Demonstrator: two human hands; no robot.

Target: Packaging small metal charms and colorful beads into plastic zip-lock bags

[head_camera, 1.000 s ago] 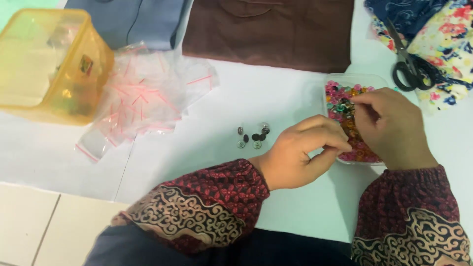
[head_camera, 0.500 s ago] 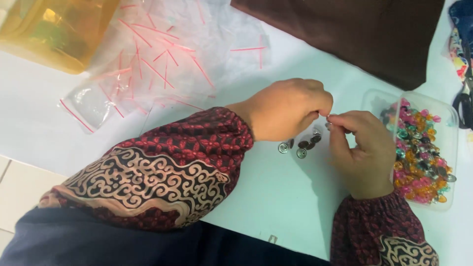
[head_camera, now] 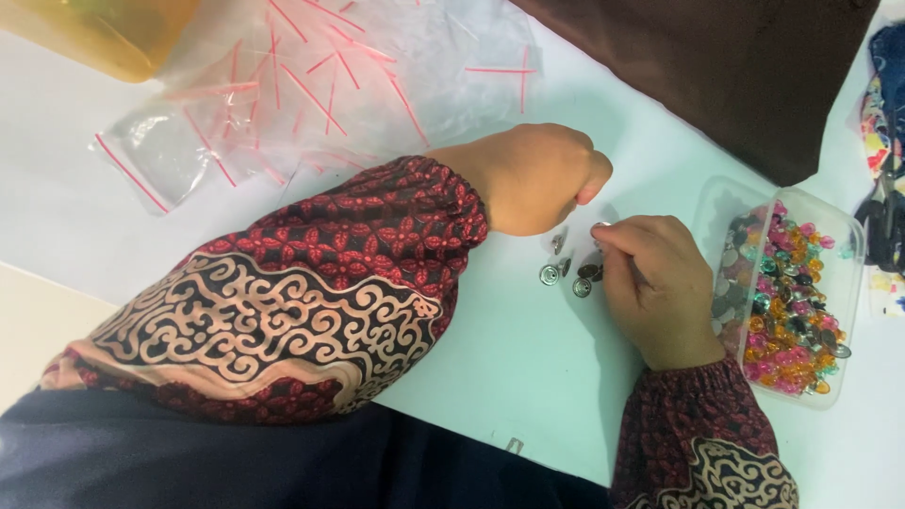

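Metal snaps point(head_camera: 566, 273) lie on the white table point(head_camera: 528, 377), just below both hands. Right hand point(head_camera: 655, 287) pinches one tiny piece at its fingertips; left hand point(head_camera: 537, 179) is curled, its hold hidden. Small, hard and likely slippery, they are best pinched by the rim.

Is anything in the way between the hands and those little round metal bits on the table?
Nothing visible. The left hand and right hand sit right beside the small metal pieces on the white table, with no object between them.
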